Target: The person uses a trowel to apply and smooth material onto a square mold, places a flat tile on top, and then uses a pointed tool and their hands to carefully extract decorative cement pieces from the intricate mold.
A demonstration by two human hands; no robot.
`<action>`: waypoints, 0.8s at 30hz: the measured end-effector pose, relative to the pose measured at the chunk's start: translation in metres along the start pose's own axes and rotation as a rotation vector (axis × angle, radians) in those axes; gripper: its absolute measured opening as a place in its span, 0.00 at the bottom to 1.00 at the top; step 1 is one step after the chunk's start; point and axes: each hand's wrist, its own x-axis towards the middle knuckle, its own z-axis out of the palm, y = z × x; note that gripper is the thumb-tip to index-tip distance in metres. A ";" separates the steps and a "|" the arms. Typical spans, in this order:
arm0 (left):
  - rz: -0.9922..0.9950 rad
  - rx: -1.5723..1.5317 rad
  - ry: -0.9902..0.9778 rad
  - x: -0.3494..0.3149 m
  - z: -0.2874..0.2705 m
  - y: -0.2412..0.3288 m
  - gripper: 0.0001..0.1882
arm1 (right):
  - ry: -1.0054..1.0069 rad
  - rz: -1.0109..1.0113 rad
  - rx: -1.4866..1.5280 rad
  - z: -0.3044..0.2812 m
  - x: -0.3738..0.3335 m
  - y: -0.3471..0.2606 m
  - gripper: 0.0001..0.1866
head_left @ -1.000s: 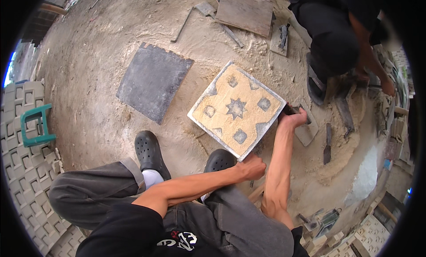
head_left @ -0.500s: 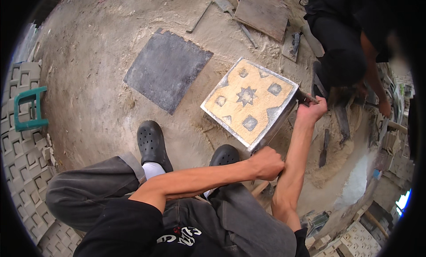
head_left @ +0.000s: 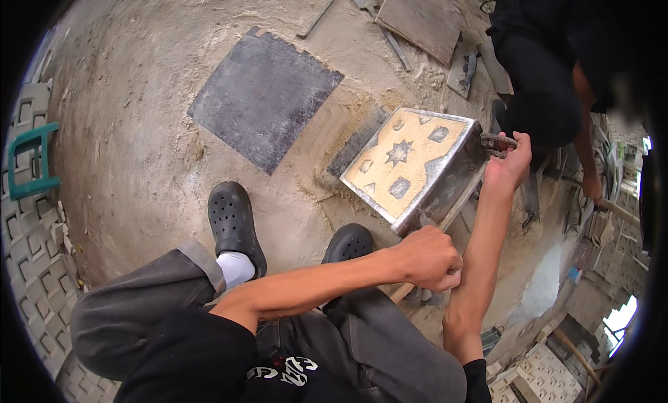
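Observation:
My right hand (head_left: 513, 159) is closed around a metal handle (head_left: 495, 144) on the far right side of a square metal mould (head_left: 452, 184). Sandy yellow powder with grey star and diamond shapes (head_left: 399, 152) fills the mould's top. The mould tilts, its right side raised and its side wall showing. By its near corner my left hand (head_left: 428, 258) makes a fist; whatever it grips is hidden. A dark strip of plate (head_left: 356, 144) shows on the ground along the mould's left edge.
Left of the mould lies a dark square sheet (head_left: 264, 100). Brown boards (head_left: 421, 20) and a metal rod (head_left: 320, 15) are farther off. Another person (head_left: 543, 76) crouches at the right, a hand (head_left: 592, 189) lowered. A green stool (head_left: 31, 159) stands by stacked blocks (head_left: 31, 264) at the left.
The mould has moved right and tilted, its right side coming up with my right hand. The dark strip beside its left edge has come into sight. My left hand has shifted slightly right.

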 end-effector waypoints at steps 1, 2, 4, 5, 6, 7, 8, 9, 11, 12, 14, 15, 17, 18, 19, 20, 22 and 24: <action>-0.019 -0.058 0.004 -0.003 -0.008 -0.001 0.11 | -0.006 0.001 -0.003 0.004 -0.004 0.003 0.12; -0.004 -0.084 0.040 -0.006 -0.016 -0.003 0.12 | -0.043 -0.071 -0.040 0.010 -0.008 0.007 0.08; -0.007 -0.105 0.080 -0.012 -0.032 -0.008 0.13 | -0.092 -0.137 -0.077 0.022 -0.016 0.016 0.08; 0.002 -0.134 0.112 -0.013 -0.040 -0.008 0.14 | -0.147 -0.177 -0.124 0.029 -0.020 0.017 0.10; 0.039 -0.123 0.142 -0.019 -0.043 -0.011 0.16 | -0.201 -0.219 -0.171 0.035 -0.023 0.018 0.13; 0.042 -0.119 0.150 -0.023 -0.049 -0.015 0.16 | -0.211 -0.222 -0.170 0.040 -0.024 0.020 0.13; 0.064 -0.152 0.174 -0.026 -0.054 -0.018 0.17 | -0.282 -0.263 -0.204 0.042 -0.027 0.025 0.11; 0.087 -0.185 0.197 -0.028 -0.058 -0.021 0.19 | -0.353 -0.305 -0.237 0.045 -0.029 0.027 0.09; 0.088 -0.184 0.223 -0.032 -0.064 -0.026 0.20 | -0.356 -0.341 -0.262 0.053 -0.040 0.029 0.12; 0.088 -0.180 0.238 -0.035 -0.067 -0.027 0.21 | -0.352 -0.375 -0.281 0.058 -0.047 0.031 0.16; 0.085 -0.165 0.272 -0.039 -0.064 -0.024 0.20 | -0.370 -0.355 -0.231 0.054 -0.044 0.035 0.14; 0.083 -0.156 0.292 -0.039 -0.062 -0.022 0.19 | -0.374 -0.336 -0.180 0.050 -0.037 0.035 0.11; 0.113 -0.131 0.327 -0.044 -0.068 -0.017 0.15 | -0.488 -0.375 -0.189 0.050 -0.028 0.036 0.07; 0.141 -0.103 0.351 -0.047 -0.072 -0.015 0.10 | -0.530 -0.366 -0.177 0.051 -0.027 0.037 0.08; 0.142 -0.107 0.351 -0.048 -0.074 -0.012 0.10 | -0.571 -0.357 -0.166 0.051 -0.025 0.038 0.09; 0.206 -0.122 0.515 -0.050 -0.077 -0.009 0.05 | -0.573 -0.357 -0.166 0.050 -0.023 0.040 0.09; 0.230 -0.140 0.654 -0.058 -0.085 -0.023 0.19 | -0.582 -0.256 -0.116 0.045 -0.019 0.042 0.11; -0.145 -0.439 0.659 -0.053 -0.112 -0.035 0.27 | -0.595 -0.281 -0.142 0.046 -0.021 0.042 0.12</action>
